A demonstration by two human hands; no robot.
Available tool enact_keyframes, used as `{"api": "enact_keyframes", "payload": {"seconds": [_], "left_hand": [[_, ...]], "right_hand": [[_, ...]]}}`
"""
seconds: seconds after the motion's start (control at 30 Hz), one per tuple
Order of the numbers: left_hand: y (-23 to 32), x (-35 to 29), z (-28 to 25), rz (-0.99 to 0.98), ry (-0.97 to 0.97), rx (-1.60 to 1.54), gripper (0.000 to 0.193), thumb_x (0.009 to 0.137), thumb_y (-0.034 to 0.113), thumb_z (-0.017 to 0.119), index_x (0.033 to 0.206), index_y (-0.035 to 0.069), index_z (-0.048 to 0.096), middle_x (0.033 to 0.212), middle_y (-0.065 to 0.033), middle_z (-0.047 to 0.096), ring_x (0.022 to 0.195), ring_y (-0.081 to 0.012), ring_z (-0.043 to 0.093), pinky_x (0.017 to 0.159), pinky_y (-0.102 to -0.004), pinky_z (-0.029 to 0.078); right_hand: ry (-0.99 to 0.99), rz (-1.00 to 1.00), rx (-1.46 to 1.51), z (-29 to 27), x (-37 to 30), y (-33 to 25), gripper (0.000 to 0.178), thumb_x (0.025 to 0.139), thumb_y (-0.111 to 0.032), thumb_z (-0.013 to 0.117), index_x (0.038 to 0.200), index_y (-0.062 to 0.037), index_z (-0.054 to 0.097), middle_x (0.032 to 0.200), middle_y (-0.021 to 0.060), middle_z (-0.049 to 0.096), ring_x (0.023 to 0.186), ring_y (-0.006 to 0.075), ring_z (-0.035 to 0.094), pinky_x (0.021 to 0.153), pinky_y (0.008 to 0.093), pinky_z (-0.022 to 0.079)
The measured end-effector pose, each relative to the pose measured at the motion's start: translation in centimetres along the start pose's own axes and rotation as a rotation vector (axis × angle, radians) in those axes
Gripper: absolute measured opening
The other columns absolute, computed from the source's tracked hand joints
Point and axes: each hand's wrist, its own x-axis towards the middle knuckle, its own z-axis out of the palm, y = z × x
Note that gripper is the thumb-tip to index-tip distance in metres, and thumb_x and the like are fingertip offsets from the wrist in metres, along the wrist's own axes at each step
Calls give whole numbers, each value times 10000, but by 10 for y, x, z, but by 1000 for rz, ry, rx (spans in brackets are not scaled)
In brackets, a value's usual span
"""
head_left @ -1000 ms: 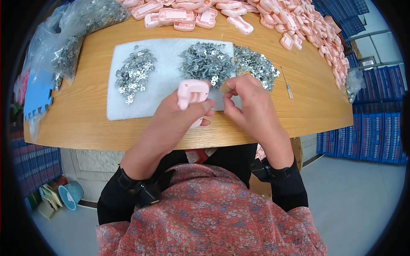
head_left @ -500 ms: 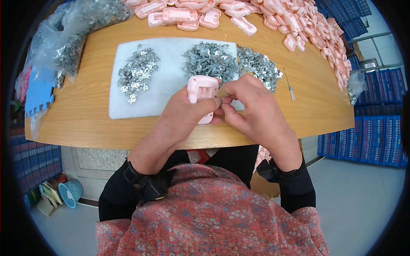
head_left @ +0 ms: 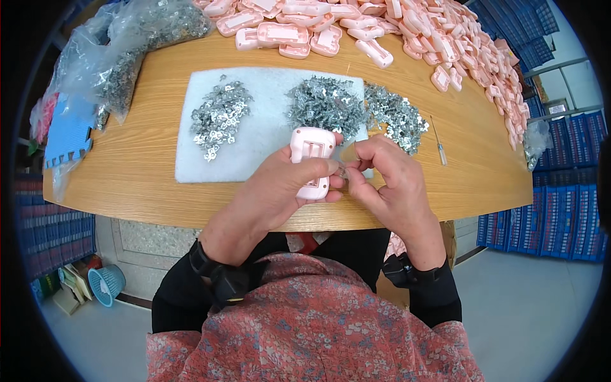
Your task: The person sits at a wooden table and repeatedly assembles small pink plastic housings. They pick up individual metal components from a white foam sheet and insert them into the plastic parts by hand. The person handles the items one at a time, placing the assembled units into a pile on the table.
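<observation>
Case [head_left: 324,137], held at the mat's [head_left: 267,137] near edge by the left hand [head_left: 270,184], thumb across its face. Right hand [head_left: 396,181], fingers narrow, pinches what seems a metal clip [head_left: 343,172]. Case judged light, stiff, slightly slippery; grip its long sides.

Pale pink casing [head_left: 313,135], recessed side up

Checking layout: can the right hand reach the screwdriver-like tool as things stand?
Probably yes: the screwdriver-like tool lies uncovered on the table, right of the right hand, though that hand is busy beside the pink casing.
</observation>
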Motion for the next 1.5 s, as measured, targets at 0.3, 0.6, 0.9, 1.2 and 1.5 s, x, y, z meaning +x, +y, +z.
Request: {"api": "enact_keyframes", "payload": {"seconds": [0.3,0.6,0.9,1.2,1.5], "left_hand": [[-4,-6,4,123,15,124,512,873,88,667,1356,8,518,1038,-74,659,876,-145,674,783,-275,561],[-5,-5,7,155,8,151,490,887,48,652,1355,6,513,986,-60,647,827,-139,650,753,-291,553],[-3,-5,7,132,49,186,420,978,240,610,1325,12,546,973,-72,653,825,-147,646,756,-297,562],[4,0,9,348,24,66,578,1059,416,308,1377,-34,478,963,-108,658,917,-215,634,863,-362,509],[-3,12,23,620,-2,142,506,1045,343,378,1466,64,363,1377,-180,518,1242,-280,538,1029,-410,443]], "right_hand": [[16,106,74,3,-6,-3,229,800,-17,708,993,-4,587,875,116,625,769,229,651,687,322,560],[36,255,359,10,-12,8,208,840,-16,679,1026,-14,587,819,36,588,741,111,599,679,257,502],[78,466,799,14,-12,22,255,841,22,647,1078,-34,571,864,-48,563,808,39,534,763,195,446],[155,500,1001,10,-13,11,295,850,32,633,1132,-28,568,924,-13,624,867,59,581,814,212,457],[224,446,1576,29,-3,12,380,878,33,618,1247,3,535,978,46,666,916,118,629,895,267,493]]}}
